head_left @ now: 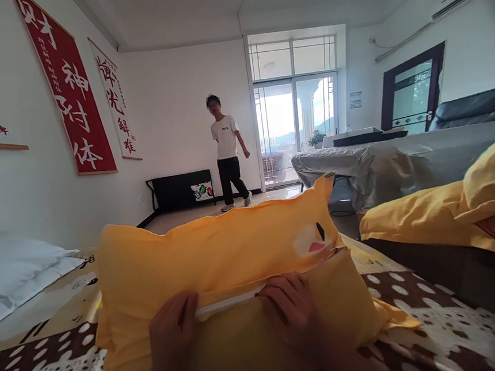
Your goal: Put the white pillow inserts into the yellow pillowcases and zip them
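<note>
A yellow pillowcase [150, 263] with a pillow's bulk in it stands propped in front of me on a patterned bed. A white zipper [227, 304] runs across its near side, and a printed pink and black motif [315, 243] shows at its upper right. My left hand [175, 327] is closed on the fabric at the zipper's left end. At the other end of the visible white strip, my right hand [290, 309] has its fingers pinched together on the zipper. A small dark bit shows at those fingertips; most of the grip is hidden.
White pillows [16, 269] lie at the left on the patterned sheet [413, 298]. More yellow bedding [419, 216] is heaped at the right. Beyond stand a person [226, 138], a black folded frame [179, 191] and a plastic-covered table [384, 165].
</note>
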A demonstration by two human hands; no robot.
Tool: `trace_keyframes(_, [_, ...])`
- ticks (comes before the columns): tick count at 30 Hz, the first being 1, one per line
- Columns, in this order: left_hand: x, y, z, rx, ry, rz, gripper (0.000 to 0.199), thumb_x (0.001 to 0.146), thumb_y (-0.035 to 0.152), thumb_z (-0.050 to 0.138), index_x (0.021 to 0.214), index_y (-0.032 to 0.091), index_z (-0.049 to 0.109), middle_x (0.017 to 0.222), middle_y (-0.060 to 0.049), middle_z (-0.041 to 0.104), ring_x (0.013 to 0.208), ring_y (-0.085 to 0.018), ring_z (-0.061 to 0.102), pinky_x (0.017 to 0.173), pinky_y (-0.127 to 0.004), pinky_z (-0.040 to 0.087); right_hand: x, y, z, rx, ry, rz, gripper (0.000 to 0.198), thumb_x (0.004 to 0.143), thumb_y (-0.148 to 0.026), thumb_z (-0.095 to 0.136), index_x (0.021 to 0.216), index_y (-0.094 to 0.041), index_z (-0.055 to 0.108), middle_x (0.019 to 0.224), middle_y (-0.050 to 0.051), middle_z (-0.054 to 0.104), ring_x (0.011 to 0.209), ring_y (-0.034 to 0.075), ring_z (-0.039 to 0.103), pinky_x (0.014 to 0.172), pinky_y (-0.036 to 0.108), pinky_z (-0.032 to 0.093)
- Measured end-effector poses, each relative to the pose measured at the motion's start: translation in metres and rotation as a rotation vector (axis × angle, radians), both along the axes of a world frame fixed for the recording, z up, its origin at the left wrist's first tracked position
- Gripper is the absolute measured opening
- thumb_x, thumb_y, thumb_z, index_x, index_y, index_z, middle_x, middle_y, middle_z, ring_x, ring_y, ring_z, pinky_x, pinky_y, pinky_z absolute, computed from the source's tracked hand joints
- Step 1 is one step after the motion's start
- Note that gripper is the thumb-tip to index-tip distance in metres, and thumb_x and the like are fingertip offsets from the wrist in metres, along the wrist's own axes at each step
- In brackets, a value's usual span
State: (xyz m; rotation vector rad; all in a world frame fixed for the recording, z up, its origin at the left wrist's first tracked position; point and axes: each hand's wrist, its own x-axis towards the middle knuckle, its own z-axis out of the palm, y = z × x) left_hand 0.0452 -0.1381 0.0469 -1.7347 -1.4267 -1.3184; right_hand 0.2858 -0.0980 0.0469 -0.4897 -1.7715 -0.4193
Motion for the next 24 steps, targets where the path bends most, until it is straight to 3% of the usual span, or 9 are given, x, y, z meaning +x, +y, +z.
trace_keyframes(3, [0.004, -0.011, 0.003, 0.073, 0.077, -0.007, 0.018, 0.088, 0.024, 0.053, 0.072, 0.017, 0.059, 0.066, 0.000, 0.064, 0.058, -0.010, 0.059, 0.058, -0.019, 0.043, 0.014, -0.008, 0.002, 0.010, -0.041, -0.020, 0.014, 0.084, -0.007, 0.049, 0.084, -0.018, 0.058, 0.078, 0.004, 0.062, 0.074, 0.016, 0.050, 0.072, 0.033, 0.035])
trace_keyframes(8, [0.008, -0.021, 0.008, 0.236, 0.232, 0.048, 0.024, 0.086, 0.015, 0.054, 0.063, 0.019, 0.048, 0.053, 0.002, 0.048, 0.053, -0.012, 0.046, 0.058, -0.025, 0.037, 0.026, -0.021, 0.002, 0.062, -0.098, 0.008, 0.017, 0.085, -0.007, 0.047, 0.092, -0.015, 0.061, 0.081, 0.006, 0.065, 0.074, 0.017, 0.053, 0.072, 0.034, 0.036])
trace_keyframes(12, [0.018, -0.021, 0.008, 0.348, 0.377, 0.090, 0.004, 0.084, 0.013, 0.054, 0.082, 0.015, 0.057, 0.072, -0.006, 0.059, 0.071, -0.018, 0.053, 0.069, -0.031, 0.040, 0.024, -0.027, 0.001, 0.016, -0.043, 0.057, 0.015, 0.085, -0.007, 0.049, 0.090, -0.017, 0.060, 0.080, 0.005, 0.065, 0.073, 0.016, 0.054, 0.069, 0.032, 0.038])
trace_keyframes(15, [0.048, -0.019, 0.011, 0.314, 0.450, -0.025, 0.022, 0.085, 0.009, 0.046, 0.104, 0.010, 0.058, 0.093, -0.013, 0.061, 0.091, -0.022, 0.056, 0.082, -0.035, 0.042, 0.022, -0.027, -0.005, 0.004, -0.038, 0.098, 0.016, 0.084, -0.006, 0.049, 0.092, -0.014, 0.060, 0.082, 0.006, 0.064, 0.075, 0.017, 0.054, 0.068, 0.032, 0.039])
trace_keyframes(17, [0.076, -0.016, 0.013, 0.262, 0.464, -0.113, 0.027, 0.088, 0.007, 0.039, 0.108, 0.008, 0.057, 0.097, -0.014, 0.061, 0.097, -0.023, 0.055, 0.087, -0.037, 0.040, 0.022, -0.026, -0.011, 0.017, -0.027, 0.093, 0.017, 0.083, -0.005, 0.047, 0.092, -0.013, 0.060, 0.083, 0.007, 0.064, 0.074, 0.017, 0.054, 0.067, 0.032, 0.039])
trace_keyframes(20, [0.107, -0.008, 0.015, 0.234, 0.397, -0.159, 0.024, 0.091, 0.011, 0.035, 0.097, 0.009, 0.058, 0.090, -0.012, 0.061, 0.090, -0.022, 0.054, 0.085, -0.037, 0.040, 0.024, -0.027, -0.017, 0.083, -0.008, 0.029, 0.019, 0.083, -0.006, 0.047, 0.092, -0.014, 0.062, 0.082, 0.008, 0.065, 0.071, 0.017, 0.054, 0.066, 0.033, 0.039])
trace_keyframes(24, [0.116, 0.000, 0.008, 0.263, 0.305, -0.236, 0.018, 0.090, 0.009, 0.037, 0.089, 0.012, 0.055, 0.078, -0.008, 0.060, 0.077, -0.019, 0.053, 0.073, -0.032, 0.041, 0.024, -0.034, -0.020, 0.111, -0.038, -0.020, 0.018, 0.082, -0.007, 0.050, 0.092, -0.014, 0.063, 0.081, 0.008, 0.066, 0.068, 0.017, 0.054, 0.062, 0.033, 0.040])
